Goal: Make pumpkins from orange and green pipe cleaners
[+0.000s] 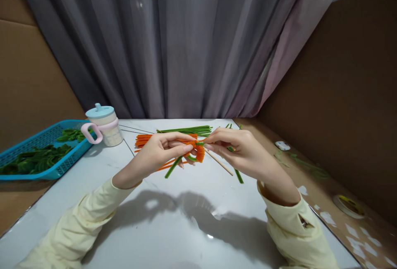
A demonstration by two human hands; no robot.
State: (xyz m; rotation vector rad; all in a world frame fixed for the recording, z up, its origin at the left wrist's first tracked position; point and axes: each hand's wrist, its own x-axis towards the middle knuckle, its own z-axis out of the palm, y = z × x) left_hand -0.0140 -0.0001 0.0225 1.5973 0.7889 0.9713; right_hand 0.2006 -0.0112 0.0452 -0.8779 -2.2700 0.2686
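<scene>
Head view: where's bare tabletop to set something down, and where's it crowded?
Bare: the near white table between the sleeves, and the strip between the cup and the left hand. Crowded: the far middle, where orange stems and green stems lie behind both hands; the right hand holds a stick.

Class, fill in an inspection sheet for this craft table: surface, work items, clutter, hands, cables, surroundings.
Surface: white table, glossy, hand shadows on it.
Work items: orange coil on a green stem, thin wooden stick; orange pipe cleaners and green pipe cleaners lie behind.
Clutter: lidded cup; blue tray of green pieces.
Hands: left hand and right hand both pinch the coil.
Cables: nothing seen.
Surroundings: grey curtain, cardboard walls, tape roll.
</scene>
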